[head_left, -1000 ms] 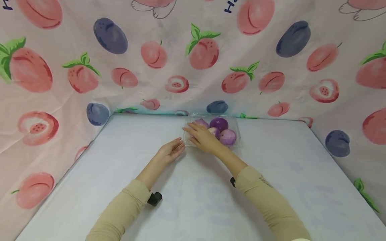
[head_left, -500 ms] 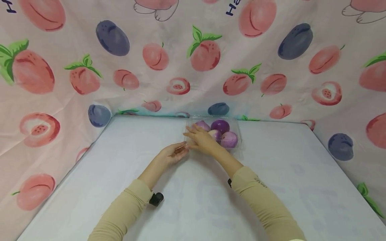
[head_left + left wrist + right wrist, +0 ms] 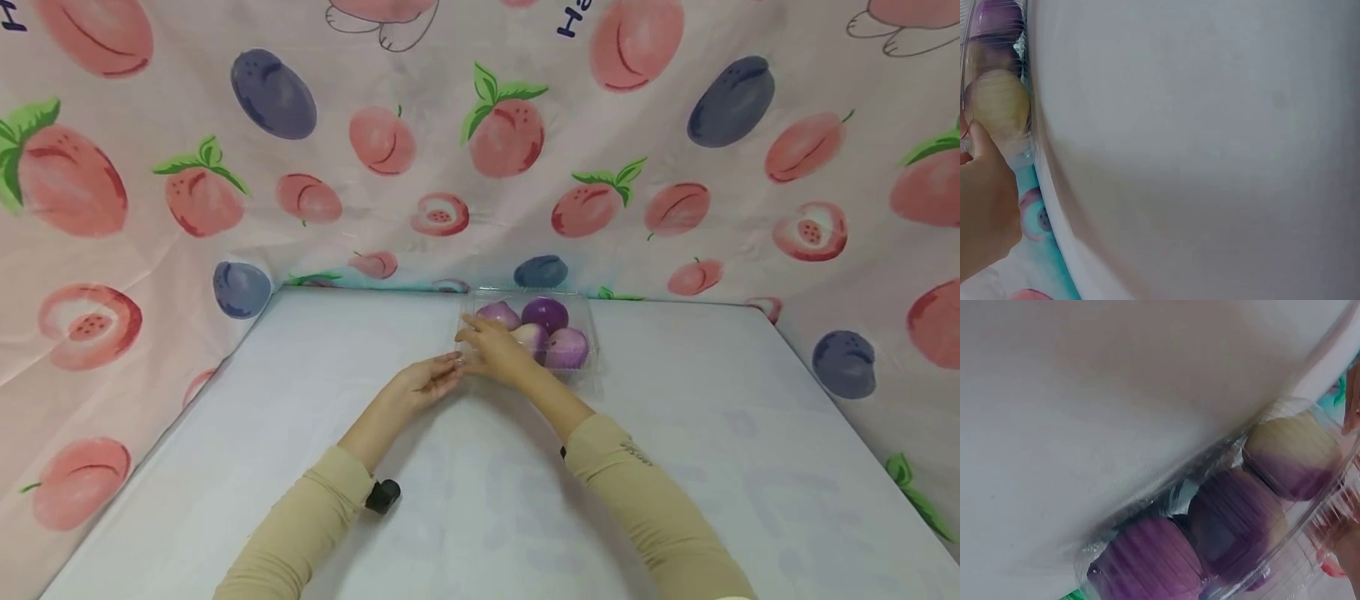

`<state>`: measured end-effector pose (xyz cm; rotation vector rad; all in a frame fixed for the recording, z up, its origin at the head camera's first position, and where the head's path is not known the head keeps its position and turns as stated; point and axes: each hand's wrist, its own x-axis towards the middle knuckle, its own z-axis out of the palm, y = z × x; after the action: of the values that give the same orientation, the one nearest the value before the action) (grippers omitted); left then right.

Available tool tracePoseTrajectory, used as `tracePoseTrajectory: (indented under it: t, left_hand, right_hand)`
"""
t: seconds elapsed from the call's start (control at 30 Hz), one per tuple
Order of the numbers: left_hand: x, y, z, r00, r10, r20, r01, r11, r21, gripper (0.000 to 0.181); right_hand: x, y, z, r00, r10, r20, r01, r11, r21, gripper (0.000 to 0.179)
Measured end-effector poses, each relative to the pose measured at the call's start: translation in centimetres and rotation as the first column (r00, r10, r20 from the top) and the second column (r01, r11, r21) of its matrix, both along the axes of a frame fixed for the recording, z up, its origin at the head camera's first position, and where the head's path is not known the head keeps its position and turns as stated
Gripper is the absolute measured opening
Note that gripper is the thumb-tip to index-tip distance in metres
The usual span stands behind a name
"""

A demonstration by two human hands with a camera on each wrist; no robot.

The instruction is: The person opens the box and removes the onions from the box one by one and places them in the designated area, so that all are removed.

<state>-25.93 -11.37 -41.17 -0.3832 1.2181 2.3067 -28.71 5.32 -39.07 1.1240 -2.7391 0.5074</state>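
A clear plastic container (image 3: 593, 337) holding several purple onions (image 3: 545, 316) stands at the far middle of the table. My left hand (image 3: 423, 382) is at its front left corner, with fingertips pinching the rim. In the left wrist view, the thumb of the left hand (image 3: 988, 203) lies against the plastic beside a pale onion (image 3: 1000, 103). Over the left part of the lid rests my right hand (image 3: 498, 354), fingers extended and hiding some of the onions. Through the ribbed side in the right wrist view, a purple onion (image 3: 1147, 562) and a pale-topped onion (image 3: 1294, 453) show.
A white cover lies on the table (image 3: 450, 500). A fruit-printed cloth (image 3: 442, 108) rises directly behind the container and along both sides. A small black camera (image 3: 383, 497) sits at the left wrist.
My left hand has moved right to the container's corner, and its fingers have closed on the rim. The right hand has drawn slightly back and left on the lid.
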Motion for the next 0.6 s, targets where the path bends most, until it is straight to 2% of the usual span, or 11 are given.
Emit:
tracePoseTrajectory:
  t: [0.13, 0.27, 0.37, 0.47, 0.6]
  left_hand:
    - [0.0, -0.3, -0.1, 0.998, -0.028, -0.048, 0.025, 0.999, -0.045, 0.047]
    - [0.0, -0.2, -0.2, 0.998, -0.007, -0.061, 0.004, 0.999, -0.041, 0.046]
    - [0.0, 0.1, -0.3, 0.997, 0.01, -0.071, -0.013, 0.999, -0.046, 0.045]
    - [-0.1, 0.4, -0.3, 0.997, 0.036, -0.075, -0.043, 0.995, -0.087, 0.044]
    - [-0.1, 0.7, -0.1, 0.994, 0.084, -0.067, -0.093, 0.986, -0.14, 0.045]
  right_hand:
    - [0.1, -0.2, -0.2, 0.998, 0.007, -0.066, -0.005, 0.999, 0.035, 0.035]
    - [0.3, -0.3, -0.4, 0.992, 0.03, -0.126, -0.02, 0.996, 0.083, 0.023]
    - [0.6, -0.5, -0.5, 0.978, 0.039, -0.203, -0.012, 0.991, 0.132, 0.016]
    - [1.1, -0.8, -0.9, 0.949, 0.054, -0.311, 0.005, 0.982, 0.187, 0.015]
    - [1.6, -1.2, -1.6, 0.882, 0.078, -0.465, 0.03, 0.975, 0.219, 0.016]
